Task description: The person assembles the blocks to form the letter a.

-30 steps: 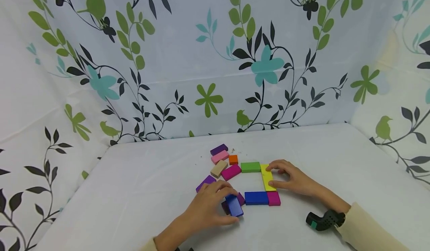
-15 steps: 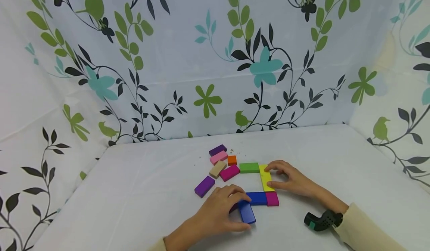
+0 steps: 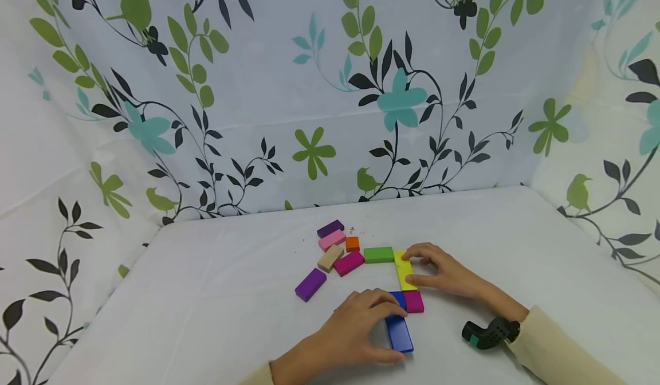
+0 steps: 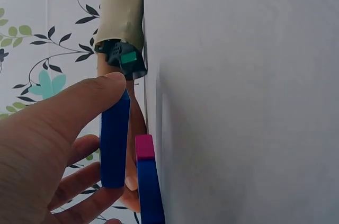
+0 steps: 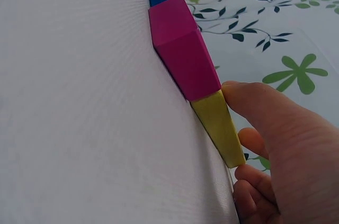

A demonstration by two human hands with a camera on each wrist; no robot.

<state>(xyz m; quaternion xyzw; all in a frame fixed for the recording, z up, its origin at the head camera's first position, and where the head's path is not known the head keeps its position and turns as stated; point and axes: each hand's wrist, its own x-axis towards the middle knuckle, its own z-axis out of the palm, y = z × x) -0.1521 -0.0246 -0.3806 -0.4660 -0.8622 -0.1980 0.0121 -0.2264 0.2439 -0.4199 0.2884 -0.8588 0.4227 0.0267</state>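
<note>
My left hand (image 3: pixel 356 329) pinches a blue block (image 3: pixel 399 334) between thumb and fingers. In the left wrist view that held block (image 4: pixel 114 144) is raised off the table. It overlaps a second blue block (image 3: pixel 397 297), which lies on the table and is partly covered by my fingers in the head view. A magenta block (image 3: pixel 414 302) adjoins this one. My right hand (image 3: pixel 446 271) grips a yellow block (image 3: pixel 404 272) lying flat, thumb at its near end and a finger at its far end. A green block (image 3: pixel 378 255) lies at the yellow one's far left corner.
On the white table (image 3: pixel 222 299), left of the green block, lie a magenta block (image 3: pixel 349 263), a beige block (image 3: pixel 330 258), an orange block (image 3: pixel 352 244), a pink block (image 3: pixel 332 240) and two purple blocks (image 3: pixel 311 285). A patterned cloth (image 3: pixel 258 87) hangs behind.
My left hand has moved to the right with the blue block, uncovering the near purple block. My right hand has kept its grip on the yellow block.
</note>
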